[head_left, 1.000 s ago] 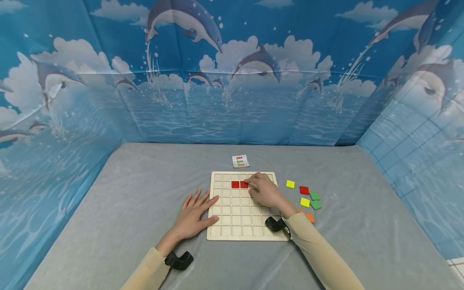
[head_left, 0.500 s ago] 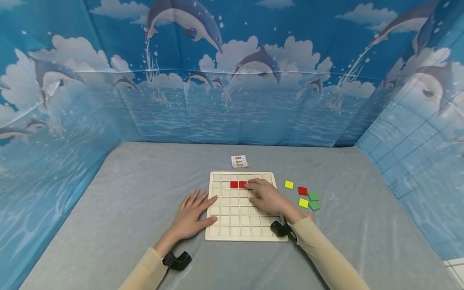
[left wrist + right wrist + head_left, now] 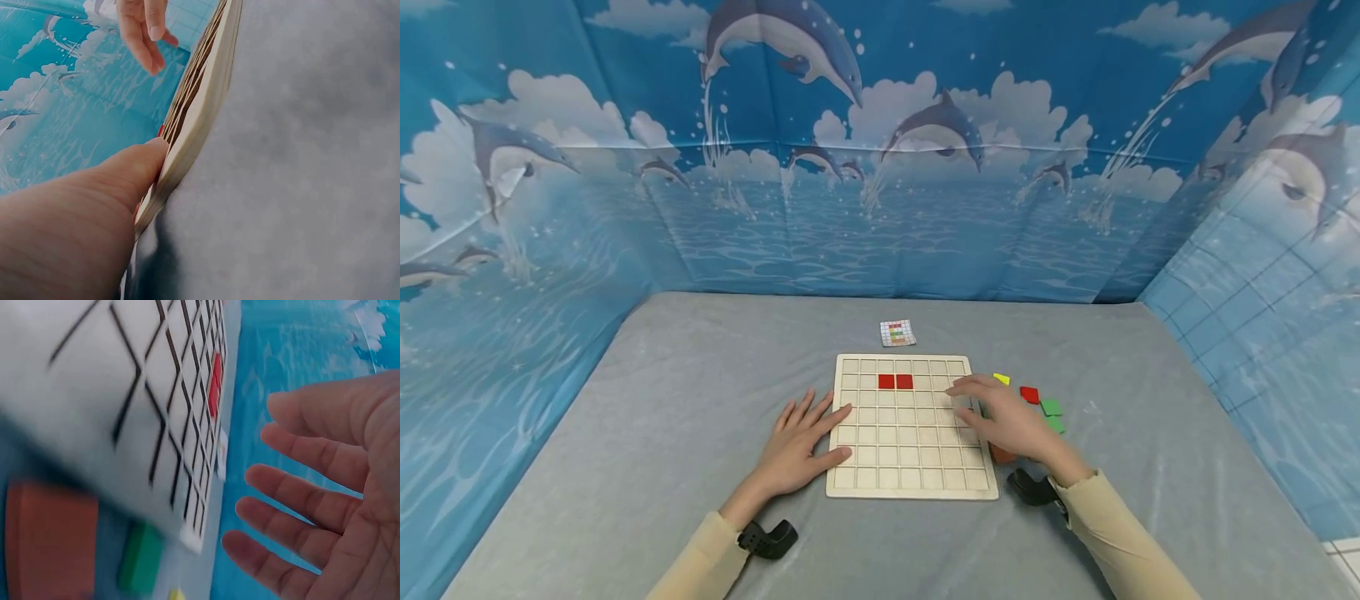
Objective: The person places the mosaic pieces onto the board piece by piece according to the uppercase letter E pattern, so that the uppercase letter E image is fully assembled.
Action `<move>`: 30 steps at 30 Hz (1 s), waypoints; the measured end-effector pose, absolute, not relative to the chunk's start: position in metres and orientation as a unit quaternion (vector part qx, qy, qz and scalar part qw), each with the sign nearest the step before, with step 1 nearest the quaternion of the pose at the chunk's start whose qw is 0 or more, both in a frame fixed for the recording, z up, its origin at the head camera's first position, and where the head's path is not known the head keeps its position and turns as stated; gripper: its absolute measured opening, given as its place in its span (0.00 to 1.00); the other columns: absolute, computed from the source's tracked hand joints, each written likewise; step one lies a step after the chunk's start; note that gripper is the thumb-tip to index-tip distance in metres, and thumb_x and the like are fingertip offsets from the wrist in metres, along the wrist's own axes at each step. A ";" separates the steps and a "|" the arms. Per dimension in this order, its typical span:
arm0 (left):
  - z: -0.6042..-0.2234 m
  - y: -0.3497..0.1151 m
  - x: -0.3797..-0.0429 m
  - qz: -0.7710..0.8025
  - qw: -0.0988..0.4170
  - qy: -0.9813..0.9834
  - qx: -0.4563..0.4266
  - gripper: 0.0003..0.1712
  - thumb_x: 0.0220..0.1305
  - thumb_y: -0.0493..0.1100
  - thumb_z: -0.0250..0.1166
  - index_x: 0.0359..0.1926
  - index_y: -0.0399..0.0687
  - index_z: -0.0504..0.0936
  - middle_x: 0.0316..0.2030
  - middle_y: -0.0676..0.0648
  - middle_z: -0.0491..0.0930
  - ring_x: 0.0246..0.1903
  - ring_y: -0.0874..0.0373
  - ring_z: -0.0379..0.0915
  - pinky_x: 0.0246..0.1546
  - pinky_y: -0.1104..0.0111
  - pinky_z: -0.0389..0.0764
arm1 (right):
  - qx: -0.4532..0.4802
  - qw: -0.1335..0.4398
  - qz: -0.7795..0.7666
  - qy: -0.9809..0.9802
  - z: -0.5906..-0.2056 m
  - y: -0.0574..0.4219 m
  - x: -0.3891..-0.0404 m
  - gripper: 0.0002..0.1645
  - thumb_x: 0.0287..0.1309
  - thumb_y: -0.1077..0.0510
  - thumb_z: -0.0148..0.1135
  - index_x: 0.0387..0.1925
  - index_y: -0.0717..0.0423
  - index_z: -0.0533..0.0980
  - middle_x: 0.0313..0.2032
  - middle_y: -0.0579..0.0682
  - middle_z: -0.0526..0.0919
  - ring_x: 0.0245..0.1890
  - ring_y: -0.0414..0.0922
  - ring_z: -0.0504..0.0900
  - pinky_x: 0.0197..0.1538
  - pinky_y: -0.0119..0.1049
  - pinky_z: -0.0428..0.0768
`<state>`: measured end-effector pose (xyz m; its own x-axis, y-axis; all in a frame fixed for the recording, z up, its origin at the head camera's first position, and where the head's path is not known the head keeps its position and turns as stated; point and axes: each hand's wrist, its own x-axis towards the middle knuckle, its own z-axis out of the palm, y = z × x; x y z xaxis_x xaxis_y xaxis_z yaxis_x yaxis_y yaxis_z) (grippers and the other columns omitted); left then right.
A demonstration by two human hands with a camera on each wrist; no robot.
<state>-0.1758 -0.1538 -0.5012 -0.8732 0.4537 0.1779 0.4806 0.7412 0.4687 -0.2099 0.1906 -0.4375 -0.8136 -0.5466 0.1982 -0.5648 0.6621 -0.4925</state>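
A wooden grid board point(image 3: 887, 437) lies on the grey cloth, with two red square tiles point(image 3: 905, 382) side by side in its second row from the far edge. My left hand point(image 3: 793, 457) rests at the board's left edge, fingers spread, thumb and index finger on the frame. Over the right edge hovers my right hand point(image 3: 1011, 419), holding nothing, its fingers loosely bent and apart in the right wrist view. Beside and partly under it lie a yellow tile point(image 3: 1002, 378), a red tile point(image 3: 1029, 395) and green tiles point(image 3: 1051, 407). An orange tile point(image 3: 53, 540) shows in the right wrist view.
Beyond the board's far edge lies a small card point(image 3: 897, 333) printed with a coloured grid. A dolphin-patterned curtain point(image 3: 880, 233) walls off the back and sides of the cloth-covered table point(image 3: 625, 433).
My right hand has left the second red tile and moved right, to the board's right edge, now covering some loose tiles. Both red tiles stay in the grid. The left hand has not moved.
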 end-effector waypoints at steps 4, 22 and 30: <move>-0.500 -0.153 -0.176 -0.261 0.027 -0.931 -0.253 0.37 0.66 0.65 0.54 0.71 0.58 0.62 0.72 0.46 0.51 0.71 0.45 0.35 0.65 0.47 0.37 | 0.277 0.052 0.261 -0.923 -0.436 0.210 -0.210 0.16 0.60 0.61 0.64 0.50 0.61 0.79 0.50 0.56 0.78 0.51 0.55 0.76 0.48 0.51 0.75; -0.502 -0.154 -0.173 -0.265 0.028 -0.931 -0.250 0.37 0.66 0.64 0.54 0.71 0.58 0.62 0.72 0.46 0.51 0.71 0.45 0.36 0.65 0.47 0.37 | 0.141 0.003 0.210 -0.967 -0.456 0.272 -0.220 0.22 0.58 0.56 0.65 0.50 0.68 0.77 0.48 0.65 0.75 0.47 0.60 0.71 0.49 0.58 0.71; -0.501 -0.153 -0.175 -0.258 0.022 -0.934 -0.245 0.37 0.65 0.65 0.54 0.71 0.59 0.61 0.72 0.47 0.50 0.71 0.46 0.35 0.65 0.48 0.36 | 0.104 0.006 0.197 -0.975 -0.458 0.271 -0.225 0.20 0.58 0.59 0.65 0.50 0.67 0.78 0.46 0.64 0.75 0.44 0.59 0.71 0.48 0.58 0.72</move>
